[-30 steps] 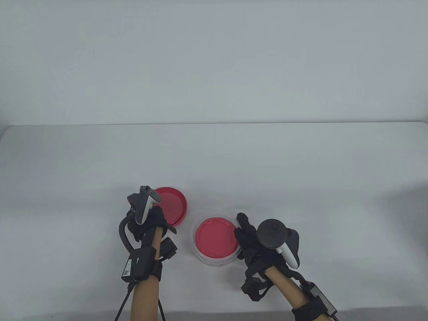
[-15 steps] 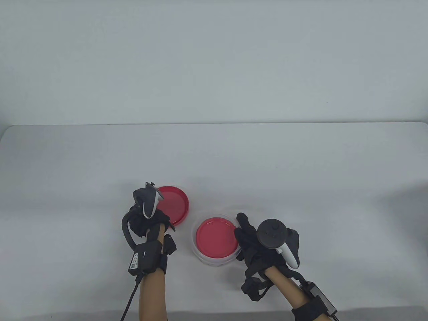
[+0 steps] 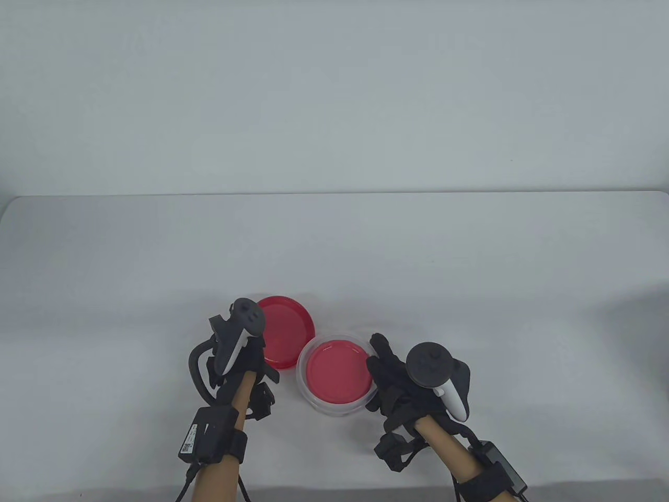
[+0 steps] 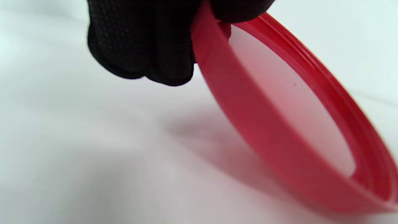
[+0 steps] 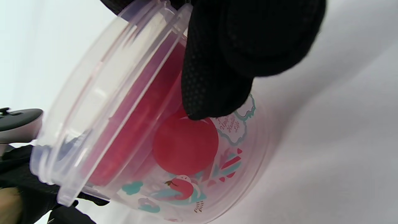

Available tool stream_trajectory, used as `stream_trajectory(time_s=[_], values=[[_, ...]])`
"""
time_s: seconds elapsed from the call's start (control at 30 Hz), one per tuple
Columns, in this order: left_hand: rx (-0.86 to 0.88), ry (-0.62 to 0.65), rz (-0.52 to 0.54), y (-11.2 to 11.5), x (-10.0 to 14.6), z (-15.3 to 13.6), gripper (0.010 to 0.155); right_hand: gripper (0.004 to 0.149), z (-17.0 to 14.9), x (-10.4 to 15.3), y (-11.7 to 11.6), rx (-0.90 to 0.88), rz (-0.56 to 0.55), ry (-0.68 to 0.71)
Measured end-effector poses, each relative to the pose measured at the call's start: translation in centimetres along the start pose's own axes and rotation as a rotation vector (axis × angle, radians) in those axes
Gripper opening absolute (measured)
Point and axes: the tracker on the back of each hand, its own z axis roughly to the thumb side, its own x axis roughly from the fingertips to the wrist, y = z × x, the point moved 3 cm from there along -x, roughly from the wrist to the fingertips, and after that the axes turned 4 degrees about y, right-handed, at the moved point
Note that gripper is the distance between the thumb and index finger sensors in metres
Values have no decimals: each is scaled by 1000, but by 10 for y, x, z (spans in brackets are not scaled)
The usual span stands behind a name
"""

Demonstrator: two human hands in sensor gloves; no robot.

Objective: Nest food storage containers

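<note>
Table view: your clear container (image 3: 334,374) stands on the white table (image 3: 470,261), near the front edge and about midway along it. It is a round, transparent tub with a stepped rim; a smaller container with a red lid (image 3: 338,371) sits nested inside it, lid face up. In the right wrist view the clear wall (image 5: 130,130) carries a printed design: a red disc, teal cloud shapes, a small bird figure and a framed line of script too small to read.

A second red lid (image 3: 286,330), larger and shallow with a raised, ridged rim, is just behind and to the left of the container. In the table view its right edge overlaps the container's rim. In the left wrist view this lid (image 4: 279,124) is tilted, with a shadow on the table beneath it; it appears lifted clear of the surface.

Your left hand (image 3: 238,355) grips that lid at its near-left rim; gloved fingers (image 4: 140,40) pinch the rim from above, closed on it. The tracker on the hand's back points up and away from you.

Your right hand (image 3: 397,381) holds the clear container at its right side. Gloved fingers (image 5: 224,62) wrap over the rim and press on the outer wall. The forearm comes in from the front right corner.
</note>
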Motion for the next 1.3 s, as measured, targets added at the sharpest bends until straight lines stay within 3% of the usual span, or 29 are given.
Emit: stream_trajectory(time_s=[0.23,0.4,0.7,0.8,1.07,1.3], values=[[-26,215,108,-26,35,34,59,59,-1,1,0,-49,2,-13],[-19,396,141,-32,64,55,54,59,-2,1,0,-75,7,-21],[-115,714,77,-7,114,85,59,59,-5,0,1,-131,29,-33],[-132,789,125,0,125,87,59,60,-7,0,2,-152,43,-38],[-333,886,161,21,144,96,58,59,-13,-2,3,-255,110,-57],[-350,930,130,26,152,106,57,56,-24,-3,5,-388,140,-102]])
